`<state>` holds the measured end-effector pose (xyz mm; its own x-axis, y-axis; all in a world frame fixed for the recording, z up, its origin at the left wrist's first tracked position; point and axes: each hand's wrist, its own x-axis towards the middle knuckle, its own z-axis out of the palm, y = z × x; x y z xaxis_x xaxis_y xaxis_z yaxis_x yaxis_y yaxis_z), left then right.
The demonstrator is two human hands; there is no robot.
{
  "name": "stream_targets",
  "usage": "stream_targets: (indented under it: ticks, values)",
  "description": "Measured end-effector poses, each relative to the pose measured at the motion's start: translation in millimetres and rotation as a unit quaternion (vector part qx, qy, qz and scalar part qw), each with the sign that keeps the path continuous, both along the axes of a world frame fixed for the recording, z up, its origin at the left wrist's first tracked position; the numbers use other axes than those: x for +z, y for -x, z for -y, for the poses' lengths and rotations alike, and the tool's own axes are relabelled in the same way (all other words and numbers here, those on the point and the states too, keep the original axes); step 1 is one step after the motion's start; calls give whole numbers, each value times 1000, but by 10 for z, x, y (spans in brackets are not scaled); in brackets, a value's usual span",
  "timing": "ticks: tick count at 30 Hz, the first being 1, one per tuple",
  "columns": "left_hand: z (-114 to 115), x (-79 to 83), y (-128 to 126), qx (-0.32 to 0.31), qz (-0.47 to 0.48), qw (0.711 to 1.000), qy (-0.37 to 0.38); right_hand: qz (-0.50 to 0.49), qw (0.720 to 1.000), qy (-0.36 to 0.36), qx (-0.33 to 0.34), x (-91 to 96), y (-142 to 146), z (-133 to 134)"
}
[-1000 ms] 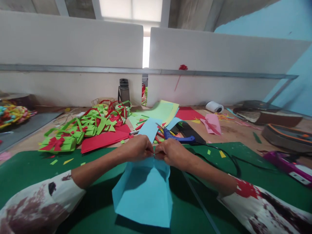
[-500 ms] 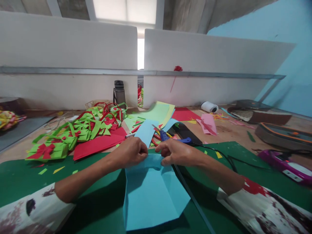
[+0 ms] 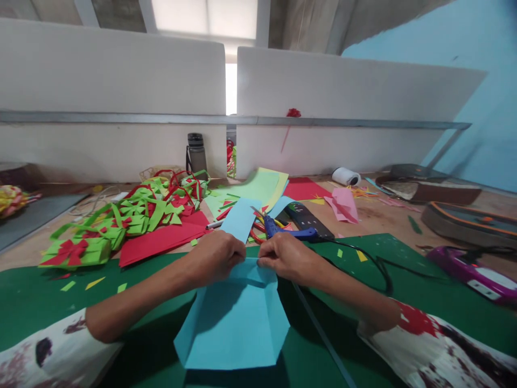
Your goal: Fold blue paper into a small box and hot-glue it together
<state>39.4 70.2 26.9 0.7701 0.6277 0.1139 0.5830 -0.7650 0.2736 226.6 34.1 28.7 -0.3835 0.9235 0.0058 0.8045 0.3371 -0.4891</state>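
Observation:
A light blue paper sheet (image 3: 236, 323) lies on the green cutting mat (image 3: 48, 302) in front of me, its far edge folded over. My left hand (image 3: 216, 256) pinches that far edge on the left, fingers closed. My right hand (image 3: 285, 257) pinches the same edge on the right, fingers closed. The two hands sit close together, almost touching. A second strip of blue paper (image 3: 241, 218) lies just beyond the hands.
Blue-handled scissors (image 3: 283, 230) and a black ruler (image 3: 309, 220) lie just past my right hand. Green and red paper bows (image 3: 133, 215) pile up at left. Red and yellow-green sheets (image 3: 258, 186), a grey bottle (image 3: 196, 153), a white roll (image 3: 345, 176) and a purple device (image 3: 472, 269) with a black cord stand around.
The blue sheet has swung and shifted under my hands, its near end moving from right back to centre-left. My hands stayed on its far edge, parting slightly and closing in again.

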Motion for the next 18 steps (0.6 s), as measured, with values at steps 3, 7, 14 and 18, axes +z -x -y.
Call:
stream_targets:
  ticks: [3,7,14,18]
  values:
    - [-4,-1,1,1,-5,1000,-10,1,1000,-6,1,-4,1,0]
    - [16,18,-14,5,-17,1000,-17,-8,1000,-16,9,-8,44,5]
    - [59,53,-30,22,-30,999,-19,0,1000,-10,-13,29,61,41]
    - [70,76,-20,11,-30,999,-11,16,1000,-4,-21,73,25,59]
